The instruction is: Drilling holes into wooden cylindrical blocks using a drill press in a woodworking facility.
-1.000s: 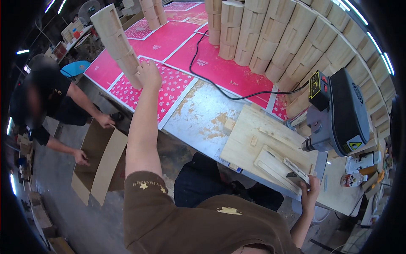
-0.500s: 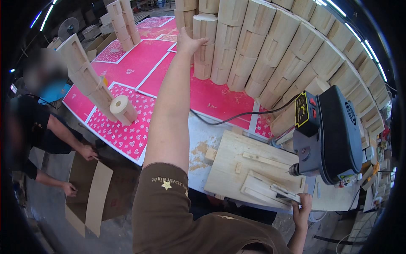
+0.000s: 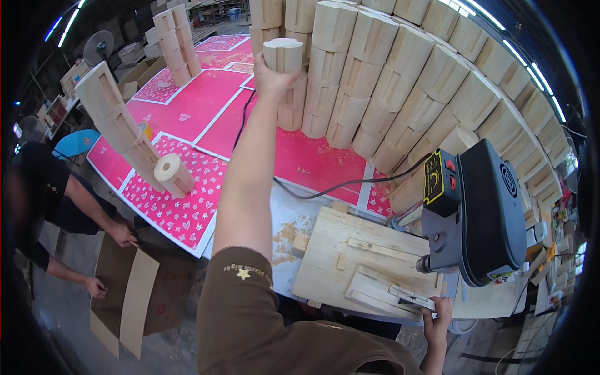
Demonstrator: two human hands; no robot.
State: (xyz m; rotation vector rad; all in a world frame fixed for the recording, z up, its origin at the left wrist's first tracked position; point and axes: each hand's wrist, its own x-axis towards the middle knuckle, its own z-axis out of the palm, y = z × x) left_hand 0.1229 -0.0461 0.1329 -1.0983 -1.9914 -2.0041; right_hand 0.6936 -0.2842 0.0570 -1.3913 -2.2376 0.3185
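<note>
My left arm reaches far forward, and my left hand (image 3: 275, 81) is wrapped round a pale wooden cylinder (image 3: 283, 55) with a grooved side. This cylinder sits at the top of a short stack, beside taller columns of like cylinders (image 3: 337, 28). Low on the right, my right hand (image 3: 440, 312) is closed round the end of a metal clamp (image 3: 410, 297). That clamp lies on a wooden jig board (image 3: 325, 250), below the chuck of a dark drill press (image 3: 481, 206). What exactly the right fingers grip is partly hidden.
A hollow wooden cylinder (image 3: 174, 177) and a leaning stack (image 3: 119, 122) stand on the pink sheets (image 3: 162, 215). A black cable (image 3: 337, 187) crosses the table. At the left, another person's hands (image 3: 122, 235) hold an open cardboard box (image 3: 140, 300).
My left hand has gone from reaching over a stack to gripping its top cylinder, which sits clearer of its neighbours. The view has shifted slightly. My right hand stays at the clamp.
</note>
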